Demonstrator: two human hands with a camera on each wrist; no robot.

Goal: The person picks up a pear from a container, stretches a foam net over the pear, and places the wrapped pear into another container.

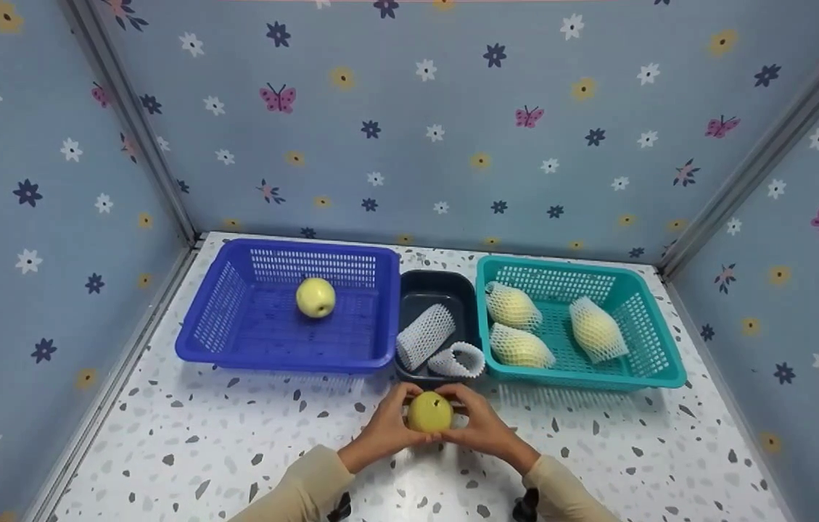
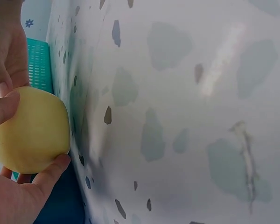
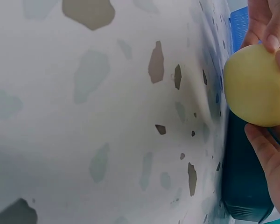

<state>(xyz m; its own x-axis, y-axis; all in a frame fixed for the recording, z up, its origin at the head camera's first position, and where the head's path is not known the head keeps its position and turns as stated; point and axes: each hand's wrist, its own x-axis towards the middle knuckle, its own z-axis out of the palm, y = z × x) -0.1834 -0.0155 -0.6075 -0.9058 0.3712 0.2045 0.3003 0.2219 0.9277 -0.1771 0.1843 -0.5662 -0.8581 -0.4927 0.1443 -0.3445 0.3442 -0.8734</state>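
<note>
Between my two hands is a yellow apple (image 1: pixel 430 412), its stem end facing up in the head view. My left hand (image 1: pixel 385 431) grips it from the left and my right hand (image 1: pixel 482 428) from the right, thumbs meeting along its near side. In the left wrist view the apple (image 2: pixel 35 130) sits close over the speckled table, with fingers curved round it. The right wrist view shows the same apple (image 3: pixel 256 86) with fingertips above and below it. Just beyond the hands, a black tray (image 1: pixel 429 281) holds two white foam net sleeves (image 1: pixel 426 336).
A purple basket (image 1: pixel 286 362) at left holds one bare yellow apple (image 1: pixel 315 297). At right, a teal basket (image 1: pixel 583 380) contains three fruits in foam nets (image 1: pixel 595 330). Flower-patterned walls (image 1: pixel 409 167) enclose the speckled table (image 1: pixel 235 428) on the back and sides.
</note>
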